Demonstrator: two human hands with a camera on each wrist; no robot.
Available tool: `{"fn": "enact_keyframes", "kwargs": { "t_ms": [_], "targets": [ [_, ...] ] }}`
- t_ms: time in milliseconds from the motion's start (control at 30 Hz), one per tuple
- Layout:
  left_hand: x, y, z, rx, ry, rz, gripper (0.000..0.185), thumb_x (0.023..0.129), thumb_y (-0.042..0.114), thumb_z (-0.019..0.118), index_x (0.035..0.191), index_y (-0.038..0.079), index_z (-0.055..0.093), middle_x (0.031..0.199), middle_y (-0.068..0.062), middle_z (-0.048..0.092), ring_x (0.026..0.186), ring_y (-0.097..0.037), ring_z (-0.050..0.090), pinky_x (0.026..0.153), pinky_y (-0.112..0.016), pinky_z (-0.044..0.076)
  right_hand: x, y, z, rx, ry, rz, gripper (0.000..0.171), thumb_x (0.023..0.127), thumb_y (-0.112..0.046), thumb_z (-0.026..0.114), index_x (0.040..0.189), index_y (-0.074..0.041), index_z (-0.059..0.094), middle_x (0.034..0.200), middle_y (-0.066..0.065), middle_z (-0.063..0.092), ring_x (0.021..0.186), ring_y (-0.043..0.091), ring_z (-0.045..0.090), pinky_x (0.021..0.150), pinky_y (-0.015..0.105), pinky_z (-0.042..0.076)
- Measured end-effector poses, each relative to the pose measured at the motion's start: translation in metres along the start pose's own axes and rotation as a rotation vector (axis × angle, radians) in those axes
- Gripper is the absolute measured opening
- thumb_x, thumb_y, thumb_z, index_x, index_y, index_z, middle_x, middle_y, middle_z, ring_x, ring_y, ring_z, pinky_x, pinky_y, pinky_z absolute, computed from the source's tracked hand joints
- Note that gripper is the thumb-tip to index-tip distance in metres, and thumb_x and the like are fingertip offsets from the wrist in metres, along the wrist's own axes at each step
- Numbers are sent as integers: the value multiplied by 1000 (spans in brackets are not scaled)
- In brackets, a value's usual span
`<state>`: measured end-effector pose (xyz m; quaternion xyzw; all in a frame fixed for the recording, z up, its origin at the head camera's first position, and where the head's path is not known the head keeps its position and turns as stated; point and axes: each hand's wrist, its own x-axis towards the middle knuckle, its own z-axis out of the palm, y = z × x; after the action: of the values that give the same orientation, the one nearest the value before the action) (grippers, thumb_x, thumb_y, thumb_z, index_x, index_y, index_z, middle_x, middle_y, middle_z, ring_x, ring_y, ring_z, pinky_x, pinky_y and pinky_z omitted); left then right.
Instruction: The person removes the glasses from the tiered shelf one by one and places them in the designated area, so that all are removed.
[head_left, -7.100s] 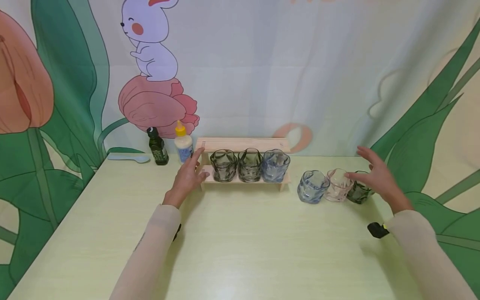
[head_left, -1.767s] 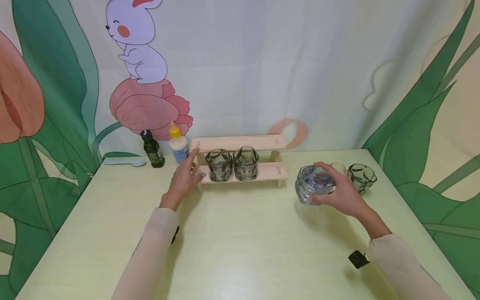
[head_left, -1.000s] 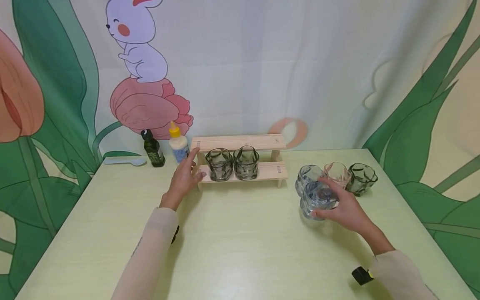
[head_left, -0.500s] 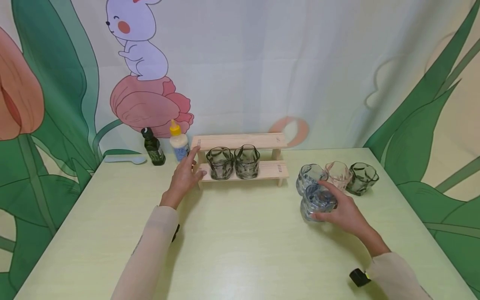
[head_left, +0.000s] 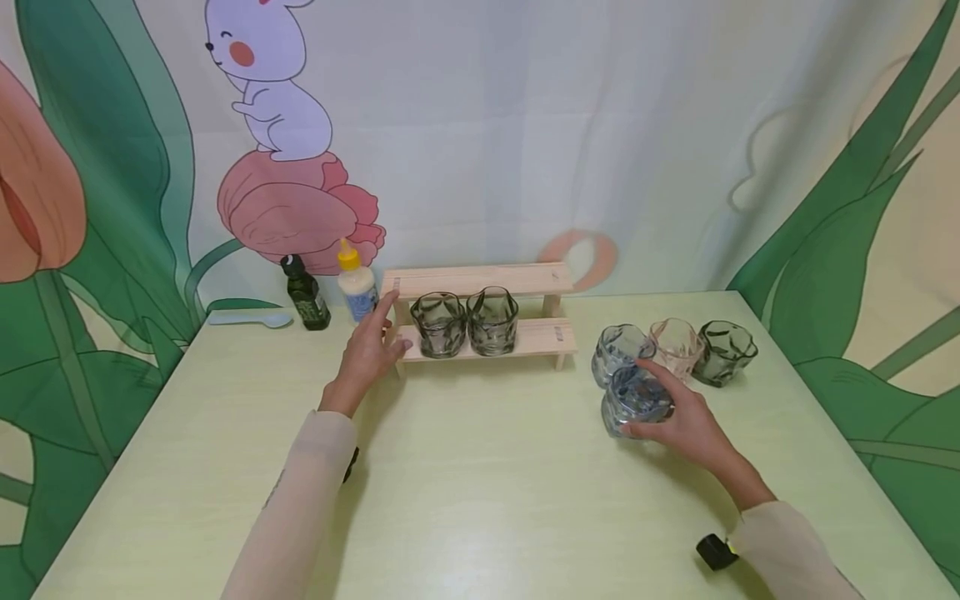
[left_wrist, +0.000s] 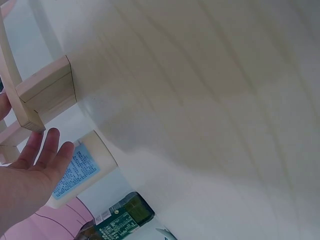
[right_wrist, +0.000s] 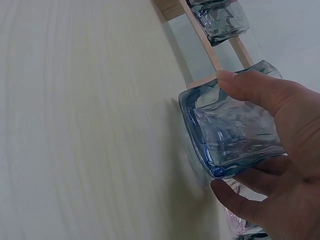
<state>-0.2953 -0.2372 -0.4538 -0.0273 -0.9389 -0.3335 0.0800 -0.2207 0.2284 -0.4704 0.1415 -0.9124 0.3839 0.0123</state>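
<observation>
My right hand (head_left: 693, 425) grips a blue glass tumbler (head_left: 633, 400), thumb on one side and fingers on the other. In the right wrist view the tumbler (right_wrist: 235, 125) is close over the table. Behind it in the head view another blue tumbler (head_left: 618, 343) stands beside a pink tumbler (head_left: 675, 337) and a dark grey-green one (head_left: 725, 354). My left hand (head_left: 365, 358) rests at the left end of a two-tier wooden rack (head_left: 543, 336), its fingers extended. Two grey-green tumblers (head_left: 439, 325) stand side by side on the lower shelf.
Left of the rack stand a white bottle (head_left: 357, 287) with a yellow cap and a dark green bottle (head_left: 306, 296). A pale blue spoon (head_left: 247, 318) lies at the table's back left. A printed curtain (head_left: 480, 125) hangs behind the table (head_left: 480, 500).
Since the oldest frame, my right hand has taken the blue tumbler from the rack's lower shelf over to the right. It then moved slightly nearer me. My left hand has stayed at the rack.
</observation>
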Motion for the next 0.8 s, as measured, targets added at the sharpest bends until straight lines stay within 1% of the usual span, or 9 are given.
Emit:
{"fn": "enact_keyframes", "kwargs": {
  "t_ms": [333, 633, 800],
  "targets": [
    [1, 0, 0, -2, -7, -5, 85, 91, 13, 72, 158, 29, 23, 128, -23, 55, 108, -40, 57, 88, -55, 47, 3, 4, 3, -4, -7, 13, 100, 72, -31, 91, 154, -15, 36, 150, 30, 42, 133, 53, 43, 103, 70, 36],
    [1, -1, 0, -3, -12, -19, 85, 92, 13, 72, 158, 30, 22, 129, -22, 54, 109, -39, 56, 88, -55, 47, 4, 5, 3, 17, -15, 22, 101, 73, -31, 90, 155, -17, 34, 154, 29, 38, 136, 53, 40, 104, 70, 34],
    [1, 0, 0, -8, -14, -24, 85, 92, 13, 71, 158, 30, 22, 130, -22, 53, 110, -40, 55, 89, -56, 47, 5, 4, 2, 21, -28, 22, 102, 72, -30, 91, 155, -17, 33, 155, 29, 36, 138, 53, 37, 105, 70, 33]
  ]
}}
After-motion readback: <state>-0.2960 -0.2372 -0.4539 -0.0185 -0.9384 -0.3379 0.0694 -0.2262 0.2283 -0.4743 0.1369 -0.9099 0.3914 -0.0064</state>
